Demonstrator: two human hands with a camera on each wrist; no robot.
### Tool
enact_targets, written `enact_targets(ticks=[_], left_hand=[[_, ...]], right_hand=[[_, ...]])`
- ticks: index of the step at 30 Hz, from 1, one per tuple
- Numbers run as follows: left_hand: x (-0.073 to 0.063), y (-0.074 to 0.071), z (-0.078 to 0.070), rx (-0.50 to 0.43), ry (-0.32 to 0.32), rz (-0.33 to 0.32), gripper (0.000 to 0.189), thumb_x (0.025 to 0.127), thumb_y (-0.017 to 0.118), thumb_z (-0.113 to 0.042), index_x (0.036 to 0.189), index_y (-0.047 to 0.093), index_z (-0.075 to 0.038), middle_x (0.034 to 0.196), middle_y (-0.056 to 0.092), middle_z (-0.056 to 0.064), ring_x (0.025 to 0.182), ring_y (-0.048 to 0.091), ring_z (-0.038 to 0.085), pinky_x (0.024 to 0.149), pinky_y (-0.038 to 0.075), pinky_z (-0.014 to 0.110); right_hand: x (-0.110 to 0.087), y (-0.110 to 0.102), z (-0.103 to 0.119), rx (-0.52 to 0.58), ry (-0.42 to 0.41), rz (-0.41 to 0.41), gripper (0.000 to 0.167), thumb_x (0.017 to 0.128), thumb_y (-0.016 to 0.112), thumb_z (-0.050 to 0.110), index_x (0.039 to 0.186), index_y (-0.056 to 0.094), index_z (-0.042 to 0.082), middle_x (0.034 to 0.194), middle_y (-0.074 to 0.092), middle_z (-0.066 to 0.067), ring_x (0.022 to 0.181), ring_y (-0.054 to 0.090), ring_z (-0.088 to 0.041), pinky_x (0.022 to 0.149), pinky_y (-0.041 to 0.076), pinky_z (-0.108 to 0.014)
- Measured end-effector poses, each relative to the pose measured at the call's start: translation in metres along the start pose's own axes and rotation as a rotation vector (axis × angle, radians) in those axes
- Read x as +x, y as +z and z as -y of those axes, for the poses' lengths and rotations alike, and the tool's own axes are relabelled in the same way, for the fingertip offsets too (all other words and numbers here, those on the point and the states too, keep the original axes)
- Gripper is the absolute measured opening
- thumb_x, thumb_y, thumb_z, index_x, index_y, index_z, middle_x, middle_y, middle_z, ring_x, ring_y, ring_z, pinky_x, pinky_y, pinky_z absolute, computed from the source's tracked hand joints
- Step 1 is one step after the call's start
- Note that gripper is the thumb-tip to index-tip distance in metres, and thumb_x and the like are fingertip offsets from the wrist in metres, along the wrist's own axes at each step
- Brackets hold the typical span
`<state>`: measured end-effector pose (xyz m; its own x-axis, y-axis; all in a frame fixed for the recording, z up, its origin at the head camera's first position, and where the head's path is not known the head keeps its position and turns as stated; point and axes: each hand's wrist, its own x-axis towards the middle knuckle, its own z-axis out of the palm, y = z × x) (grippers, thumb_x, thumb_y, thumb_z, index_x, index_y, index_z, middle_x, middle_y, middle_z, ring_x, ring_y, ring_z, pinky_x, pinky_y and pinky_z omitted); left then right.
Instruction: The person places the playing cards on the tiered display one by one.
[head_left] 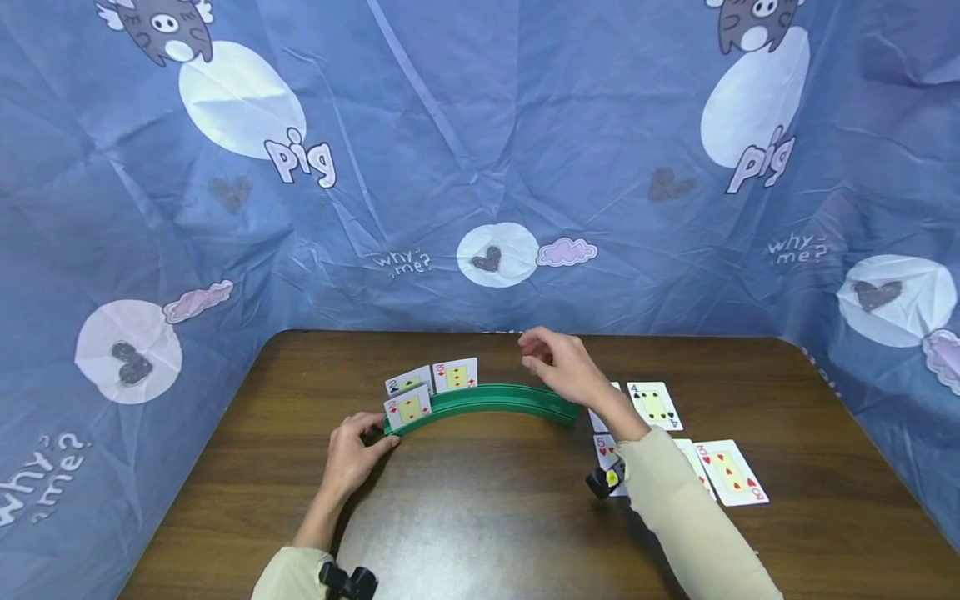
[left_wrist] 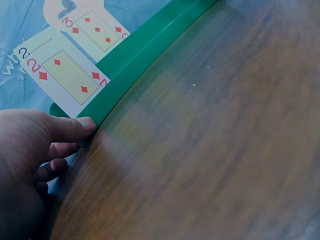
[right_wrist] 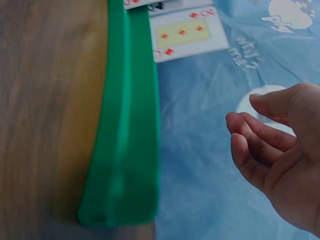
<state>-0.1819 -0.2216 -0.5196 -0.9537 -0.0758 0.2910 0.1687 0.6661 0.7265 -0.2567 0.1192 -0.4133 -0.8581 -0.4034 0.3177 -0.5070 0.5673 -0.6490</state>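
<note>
A curved green card holder [head_left: 495, 398] stands on the table, its left end pinched by my left hand [head_left: 354, 454], thumb in front. In the left wrist view, the thumb sits just below the two of diamonds [left_wrist: 65, 75]. Behind that card a black two [head_left: 405, 381] shows partly, and the three of diamonds [head_left: 455, 375] stands in the back to its right. My right hand [head_left: 566, 365] hovers beyond the holder's right end, fingers loosely bent and holding nothing. The right wrist view shows a gap between this hand [right_wrist: 280, 145] and the holder [right_wrist: 130, 150].
Face-up cards lie at the right, among them the four of spades [head_left: 654, 407], the five of hearts [head_left: 604, 450] and the three of hearts [head_left: 731, 472]. My right forearm covers some of them. A blue printed cloth [head_left: 420, 208] hangs around the brown wooden table [head_left: 465, 517].
</note>
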Motion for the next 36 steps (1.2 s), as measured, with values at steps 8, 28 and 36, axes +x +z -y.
enact_targets(ticks=[8,28,36], left_hand=[[-0.001,0.001,0.0,-0.005,-0.001,0.003,0.022,0.073,0.085,-0.005,0.093,0.076,-0.003,0.084,0.069,0.009,0.079,0.053,0.014,0.072,0.039,0.025],[0.0,-0.002,-0.002,0.013,-0.015,0.021,0.023,0.074,0.085,-0.006,0.094,0.075,-0.003,0.087,0.07,0.011,0.081,0.054,0.017,0.074,0.04,0.027],[0.0,-0.001,-0.002,0.013,-0.013,0.008,0.024,0.073,0.085,-0.005,0.095,0.075,-0.002,0.088,0.071,0.012,0.081,0.055,0.018,0.075,0.04,0.027]], right_hand=[[-0.016,-0.038,-0.003,-0.035,0.048,-0.03,0.021,0.094,0.066,0.008,0.115,0.066,0.004,0.102,0.074,-0.012,0.09,0.07,-0.022,0.081,0.056,-0.035],[-0.083,-0.116,-0.04,-0.24,0.169,-0.086,0.022,0.095,0.066,0.013,0.116,0.065,0.007,0.1,0.073,-0.011,0.082,0.064,-0.017,0.07,0.048,-0.023],[-0.109,-0.135,-0.057,-0.267,0.244,-0.082,0.022,0.094,0.067,0.013,0.115,0.065,0.006,0.1,0.073,-0.013,0.079,0.06,-0.009,0.067,0.047,-0.022]])
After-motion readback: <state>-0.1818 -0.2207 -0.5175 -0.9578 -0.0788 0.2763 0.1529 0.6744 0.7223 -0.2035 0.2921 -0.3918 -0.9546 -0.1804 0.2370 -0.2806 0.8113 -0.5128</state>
